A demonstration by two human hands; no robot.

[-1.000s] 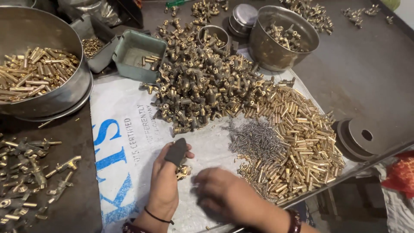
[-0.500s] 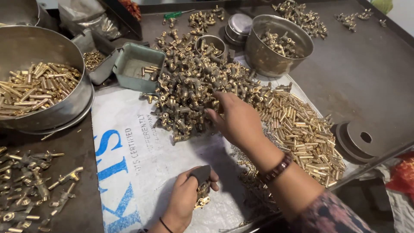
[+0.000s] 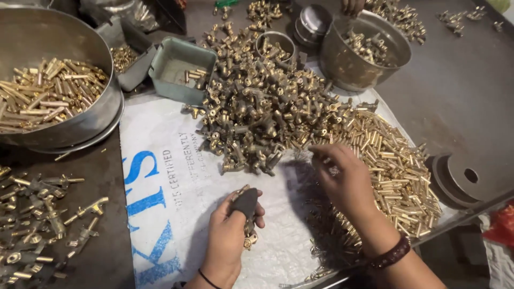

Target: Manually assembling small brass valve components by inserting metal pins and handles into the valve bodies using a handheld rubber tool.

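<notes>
**Left hand held a brass fitting; right hand picked at the loose parts**

The left hand was closed around a small brass valve-like fitting with a dark grey cap, gripped low over the white woven sack with blue print. Fingers were curled tight; the brass end poked out below the thumb. The right hand sat palm down, fingers narrowed and bent toward the edge where the big heap of dull brass T-shaped fittings met the spread of shiny short brass tubes. Whether it pinched a piece could not be told; the fingertips were hidden.

Doing it well, as a judgement: keep the fitting steady and upright in the left grip, and take one small part at a time from the pile edge so nothing rolls.

Materials: fittings were matte, greyish-brass, knobbly and interlocked. Tubes were bright, smooth, cylindrical and lay loosely. A patch of thin grey wire-like pins lay under the right wrist. A large round steel bowl of long brass rods stood far left, a dented steel pot behind, and a grey-green rectangular tray between. A dark bracelet was on the right wrist.
</notes>
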